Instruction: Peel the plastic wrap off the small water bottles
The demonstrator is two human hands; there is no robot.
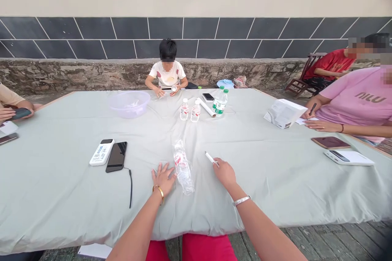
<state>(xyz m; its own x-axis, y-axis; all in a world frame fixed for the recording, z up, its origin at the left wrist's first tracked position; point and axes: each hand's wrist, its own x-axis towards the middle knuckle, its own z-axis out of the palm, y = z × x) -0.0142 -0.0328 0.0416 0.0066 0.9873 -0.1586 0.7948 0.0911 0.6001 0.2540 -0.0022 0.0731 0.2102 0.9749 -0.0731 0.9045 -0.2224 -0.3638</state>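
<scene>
My left hand (163, 179) lies flat on the tablecloth with its fingers spread. Its fingertips are right beside a clear plastic bottle in loose see-through wrap (182, 167), which has a red and white label and lies lengthwise before me. Whether they touch the wrap I cannot tell. To the right of the bottle, my right hand (225, 173) is closed around a slim white pen-like tool (211, 158). The tool's narrow tip points forward and left, apart from the bottle; its exact kind is too small to make out.
A grey cloth (245, 155) covers the table. At left lie a white power bank (102, 153) and a black phone (116, 157) with a cord. Farther off stand two small bottles (184, 110), green-capped bottles (221, 104), a purple basin (130, 106) and a white box (284, 113). Several people sit around.
</scene>
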